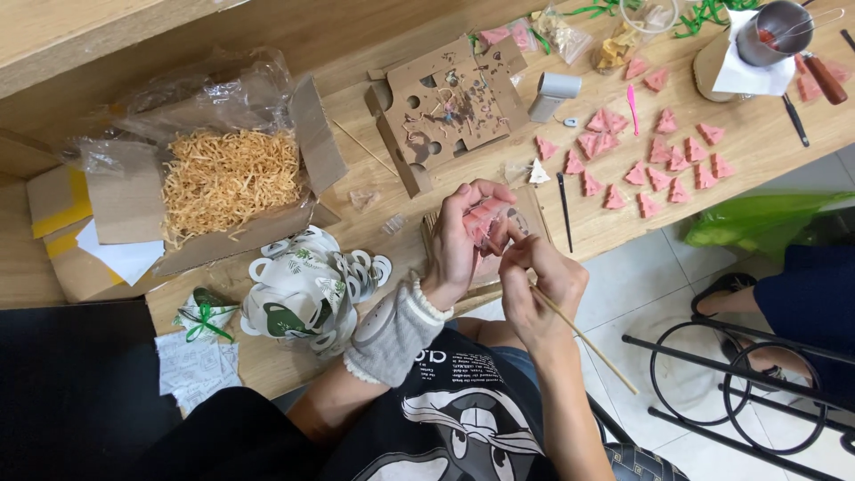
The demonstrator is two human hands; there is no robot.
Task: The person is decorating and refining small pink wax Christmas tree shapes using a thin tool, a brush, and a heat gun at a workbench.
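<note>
My left hand (463, 236) is closed around a small pink piece in a clear wrapper (486, 221), held over the front edge of the wooden table (356, 223). A grey knitted cuff covers that wrist. My right hand (534, 281) meets it from below and pinches a thin wooden stick (588, 341) that slants down to the right, its upper end at the pink piece. Several more pink tree-shaped pieces (655, 169) lie spread on the table to the right.
An open cardboard box of straw-like shredded filler (227, 178) stands at the left. Folded white leaf-print paper boxes (307, 289) lie near the front edge. A holed cardboard stand (450, 102) sits at the back, a metal pot (770, 31) at far right. Another person's leg (793, 298) and a black wire stool (739, 383) are at right.
</note>
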